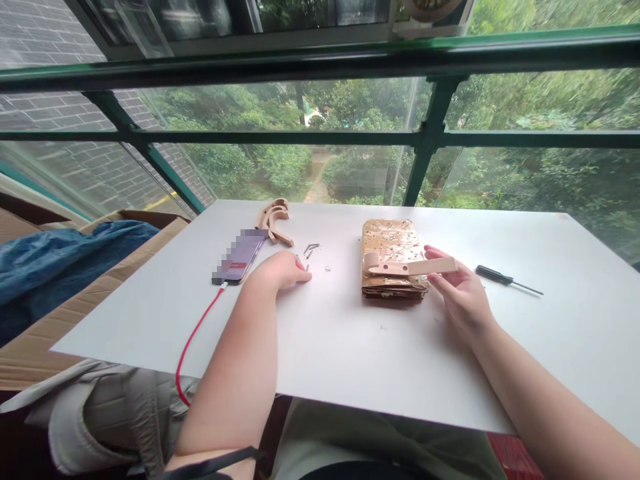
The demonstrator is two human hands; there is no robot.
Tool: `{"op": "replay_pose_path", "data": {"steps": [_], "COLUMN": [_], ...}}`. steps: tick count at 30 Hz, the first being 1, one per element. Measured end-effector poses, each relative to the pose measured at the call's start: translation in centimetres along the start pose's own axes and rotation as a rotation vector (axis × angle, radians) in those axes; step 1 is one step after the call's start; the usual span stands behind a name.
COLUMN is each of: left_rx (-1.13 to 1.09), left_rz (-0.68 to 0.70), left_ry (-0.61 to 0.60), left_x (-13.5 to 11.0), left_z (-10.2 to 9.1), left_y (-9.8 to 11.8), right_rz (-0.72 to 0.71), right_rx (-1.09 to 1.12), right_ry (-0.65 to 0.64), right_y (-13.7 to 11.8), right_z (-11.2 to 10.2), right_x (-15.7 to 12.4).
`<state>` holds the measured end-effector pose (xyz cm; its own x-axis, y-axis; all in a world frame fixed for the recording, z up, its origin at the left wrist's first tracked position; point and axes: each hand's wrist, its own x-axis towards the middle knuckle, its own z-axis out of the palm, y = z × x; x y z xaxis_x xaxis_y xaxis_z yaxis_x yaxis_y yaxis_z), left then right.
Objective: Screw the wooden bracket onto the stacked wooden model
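Note:
My left hand [283,270] rests low over the white table, fingers pinched together around a small metal screw [307,269]. Several more screws [312,249] lie just beyond its fingertips. My right hand [463,290] grips one end of a wooden hook piece [415,268] between thumb and fingers. Two dark holes show in that piece, and its curved end lies over a block of stacked cardboard wrapped in tape [393,237]. The block's taped top is pitted with small holes.
A black screwdriver [495,274] lies right of my right hand. More curved wooden pieces [274,220] sit at the back left, beside a phone [243,257] with a red cable [193,337]. A cardboard box [145,257] stands left of the table [340,347]; green-framed windows rise behind.

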<state>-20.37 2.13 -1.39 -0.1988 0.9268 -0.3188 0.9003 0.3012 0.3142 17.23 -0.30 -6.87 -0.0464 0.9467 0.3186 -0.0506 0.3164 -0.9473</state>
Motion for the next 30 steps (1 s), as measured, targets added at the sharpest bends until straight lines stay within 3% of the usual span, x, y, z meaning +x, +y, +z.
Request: {"op": "replay_pose_path", "data": {"steps": [5, 10, 16, 23, 27, 30], "left_rx": [0.006, 0.022, -0.069, -0.047, 0.019, -0.082], "left_rz": [0.028, 0.038, 0.21, 0.239, 0.315, 0.389], "left_ry": [-0.039, 0.056, 0.046, 0.115, 0.156, 0.228], "left_x": [0.0, 0.4, 1.2, 2.0, 1.7, 1.4], "left_z": [0.5, 1.1, 1.7, 1.9, 2.3, 2.9], "left_y": [0.4, 0.7, 0.8, 1.1, 1.8, 3.0], "right_rz": [-0.029, -0.054, -0.031, -0.025, -0.018, -0.024], "right_rx": [0.002, 0.001, -0.021, -0.007, -0.019, -0.012], "right_ry": [-0.01, -0.023, -0.016, -0.008, -0.011, -0.015], "right_y": [-0.1, 0.2, 0.3, 0.5, 0.7, 0.8], "right_z": [0.1, 0.2, 0.0, 0.0, -0.1, -0.3], "right_x": [0.0, 0.4, 0.8, 1.1, 1.0, 1.0]}}
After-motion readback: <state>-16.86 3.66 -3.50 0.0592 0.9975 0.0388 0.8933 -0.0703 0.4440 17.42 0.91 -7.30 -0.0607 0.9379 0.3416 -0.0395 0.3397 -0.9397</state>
